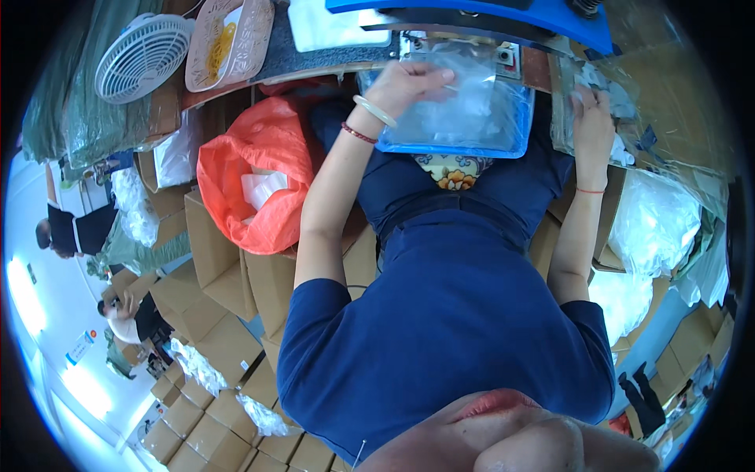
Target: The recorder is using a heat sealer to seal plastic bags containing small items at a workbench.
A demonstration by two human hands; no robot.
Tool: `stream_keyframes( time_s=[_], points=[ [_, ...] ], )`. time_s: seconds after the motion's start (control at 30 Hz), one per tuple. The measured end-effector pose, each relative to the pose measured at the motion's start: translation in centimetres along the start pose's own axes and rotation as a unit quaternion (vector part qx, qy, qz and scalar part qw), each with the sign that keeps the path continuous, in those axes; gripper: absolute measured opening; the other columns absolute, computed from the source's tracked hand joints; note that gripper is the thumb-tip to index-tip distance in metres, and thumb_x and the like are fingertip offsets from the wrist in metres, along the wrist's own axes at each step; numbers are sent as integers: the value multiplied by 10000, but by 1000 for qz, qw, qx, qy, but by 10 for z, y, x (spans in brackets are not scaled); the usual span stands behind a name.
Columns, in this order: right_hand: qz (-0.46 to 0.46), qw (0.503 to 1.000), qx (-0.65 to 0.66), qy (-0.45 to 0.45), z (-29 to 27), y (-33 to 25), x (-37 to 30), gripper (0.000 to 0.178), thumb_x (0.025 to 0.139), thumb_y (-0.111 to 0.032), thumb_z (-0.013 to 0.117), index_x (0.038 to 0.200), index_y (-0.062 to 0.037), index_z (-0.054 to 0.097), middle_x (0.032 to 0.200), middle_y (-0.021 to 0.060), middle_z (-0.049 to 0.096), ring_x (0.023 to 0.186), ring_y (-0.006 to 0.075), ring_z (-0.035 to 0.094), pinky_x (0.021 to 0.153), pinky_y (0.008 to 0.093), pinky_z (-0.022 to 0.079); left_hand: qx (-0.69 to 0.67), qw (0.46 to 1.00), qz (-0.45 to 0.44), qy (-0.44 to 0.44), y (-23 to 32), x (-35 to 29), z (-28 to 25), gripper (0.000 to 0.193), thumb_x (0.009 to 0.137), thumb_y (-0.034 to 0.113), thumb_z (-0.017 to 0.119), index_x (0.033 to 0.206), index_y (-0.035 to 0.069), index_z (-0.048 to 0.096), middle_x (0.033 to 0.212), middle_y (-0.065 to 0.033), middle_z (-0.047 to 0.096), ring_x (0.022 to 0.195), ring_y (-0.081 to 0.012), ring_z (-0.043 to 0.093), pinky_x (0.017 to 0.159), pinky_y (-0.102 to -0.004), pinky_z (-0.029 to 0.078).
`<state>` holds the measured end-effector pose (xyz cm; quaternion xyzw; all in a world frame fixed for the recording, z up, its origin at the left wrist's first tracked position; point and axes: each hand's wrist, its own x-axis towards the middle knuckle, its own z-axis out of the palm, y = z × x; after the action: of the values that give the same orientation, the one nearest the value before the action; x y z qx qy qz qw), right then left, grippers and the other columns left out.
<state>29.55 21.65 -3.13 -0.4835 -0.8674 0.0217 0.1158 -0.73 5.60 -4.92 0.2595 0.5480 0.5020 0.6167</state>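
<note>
My left hand (414, 83), with a pale bangle and a red beaded bracelet at the wrist, is over a blue tray (515, 147) on my lap. Its fingers are closed at the edge of a clear plastic piece (470, 79). More clear, thin plastic (448, 118) lies heaped in the tray. To the right, my right hand (591, 114) reaches over a pile of small grey-white pieces (605, 86) on brown cardboard. Its fingers are bent down among them, and what they grip is too small to make out.
A blue press-like machine (503, 20) overhangs the bench ahead. Far left are a white fan (145, 59) and a pink basket (194, 75) with yellow rubber bands. An open red sack (271, 145) stands left of my legs. Cardboard boxes (208, 429) fill the floor; two people are far left.
</note>
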Motion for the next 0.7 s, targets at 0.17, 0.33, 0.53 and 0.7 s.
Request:
stream_keyframes(
  time_s=[0.17,0.33,0.53,0.7],
  points=[
    [-12,985,134,104,-1,-19,15,263,938,-207,634,1174,-94,647,1126,145,658,940,332,655,798,385,519,609,603,364,365,4,9,-97,549,893,272,681,1368,59,509,1396,-168,530,1309,-357,476,1081,-479,362],
    [64,963,251,78,-43,-32,3,245,907,-176,685,1132,-78,680,1081,117,678,921,220,658,794,307,510,651,612,356,274,-48,-34,-97,341,863,170,688,1199,116,666,1221,-72,672,1183,-259,601,998,-418,419],
    [-100,902,420,-32,-37,-102,-31,215,891,-91,692,1104,-65,695,1061,64,684,878,140,628,808,277,504,399,794,306,342,-4,-63,-45,141,821,87,748,954,41,759,941,-61,748,878,-156,698,783,-278,508],
    [-193,849,492,0,-80,-145,-12,247,836,-66,739,1076,-22,697,1046,78,689,869,170,632,787,271,502,192,931,192,245,15,-87,-3,176,818,93,779,963,-3,752,891,-54,744,789,-70,634,726,-210,503]
  ],
)
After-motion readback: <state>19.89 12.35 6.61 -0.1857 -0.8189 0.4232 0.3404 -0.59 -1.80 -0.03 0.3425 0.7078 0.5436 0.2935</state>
